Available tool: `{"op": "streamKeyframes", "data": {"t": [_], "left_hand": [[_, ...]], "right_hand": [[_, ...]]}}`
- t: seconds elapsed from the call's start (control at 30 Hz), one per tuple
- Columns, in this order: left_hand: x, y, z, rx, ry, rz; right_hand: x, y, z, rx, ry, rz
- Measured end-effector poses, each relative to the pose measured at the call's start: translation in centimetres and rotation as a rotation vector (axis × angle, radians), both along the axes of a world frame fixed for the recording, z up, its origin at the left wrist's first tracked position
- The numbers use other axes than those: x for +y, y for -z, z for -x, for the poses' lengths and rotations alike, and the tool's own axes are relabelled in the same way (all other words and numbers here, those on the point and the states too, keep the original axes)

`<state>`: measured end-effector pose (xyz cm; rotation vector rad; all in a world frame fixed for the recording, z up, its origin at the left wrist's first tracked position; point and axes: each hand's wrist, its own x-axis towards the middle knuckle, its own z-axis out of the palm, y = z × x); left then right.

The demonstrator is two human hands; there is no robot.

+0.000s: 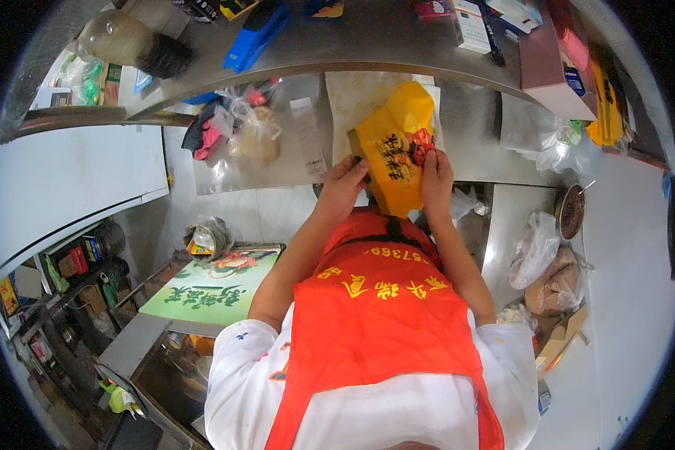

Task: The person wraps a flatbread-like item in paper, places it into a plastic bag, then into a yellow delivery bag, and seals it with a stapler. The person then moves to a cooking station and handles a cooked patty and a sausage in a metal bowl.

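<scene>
A yellow printed plastic bag (pixel 399 152) is held up between both hands, over the front edge of a metal counter (pixel 371 177). My left hand (pixel 346 177) grips the bag's left edge, with something small and dark at its fingertips. At the right edge, my right hand (pixel 439 171) pinches the bag near a red printed picture. Behind the bag lie patterned paper sheets (pixel 349 101). A paper receipt (pixel 308 135) lies on the counter left of the sheets. Whether the bag's mouth is open cannot be told.
A metal shelf (pixel 371 50) crosses above the counter, bearing a blue stapler-like object (pixel 256 36) and a white box (pixel 471 28). Clear plastic bags (pixel 256 129) lie at the counter's left. A green printed board (pixel 214 287) is at lower left, a bowl (pixel 571 211) at right.
</scene>
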<state>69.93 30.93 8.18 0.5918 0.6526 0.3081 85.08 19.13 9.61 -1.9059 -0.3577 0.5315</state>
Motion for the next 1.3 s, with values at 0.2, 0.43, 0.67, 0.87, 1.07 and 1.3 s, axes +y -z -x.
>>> {"op": "streamKeyframes", "data": {"t": [0.2,0.43,0.67,0.87,1.07,1.3], "left_hand": [[-2.3,1.0,-2.6,0.245,0.135,-0.595],[-5.1,-1.5,-7.4,0.15,0.18,-0.114],[-5.9,-0.1,-8.3,0.221,0.543,-0.528],[-6.2,-0.9,-9.1,0.206,0.636,-0.507],[-1.5,-1.1,-10.1,0.274,0.612,-0.983],[2.5,3.6,-16.3,0.5,0.783,-2.244]], "right_hand": [[-1.3,1.2,-0.4,-0.441,-0.003,0.112],[-3.8,0.0,2.7,0.038,-0.201,-0.117],[-7.6,-0.5,-0.4,0.077,-0.174,0.009],[-12.1,-0.7,-3.8,-0.096,-0.071,0.126],[-16.4,1.3,-9.3,0.13,0.528,-0.184],[-10.1,0.7,-9.6,-0.281,0.246,0.258]]}}
